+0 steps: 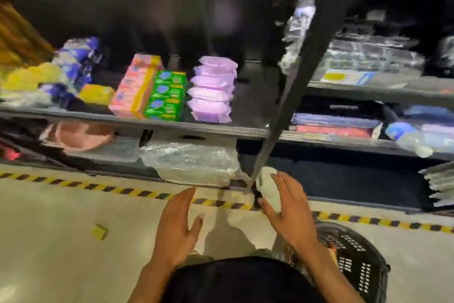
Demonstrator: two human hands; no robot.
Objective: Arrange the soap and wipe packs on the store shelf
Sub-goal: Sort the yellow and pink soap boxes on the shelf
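Observation:
On the shelf (221, 128) stand a row of pink soap boxes (134, 86), a row of green soap boxes (167, 96) and a stack of purple wipe packs (212, 90), side by side. My left hand (177, 226) hovers below the shelf with fingers spread and holds nothing. My right hand (290, 207) is beside it, fingers spread, also holding nothing. A white object (267, 184) lies on the floor behind my right hand. The frame is blurred by motion.
A black plastic basket (356, 256) sits on the floor at the lower right. A dark upright post (294, 86) divides the shelving. Yellow sponges (32, 76) and blue packs (78, 61) fill the left. Hazard tape (122, 191) marks the floor. A small yellow piece (99, 231) lies loose.

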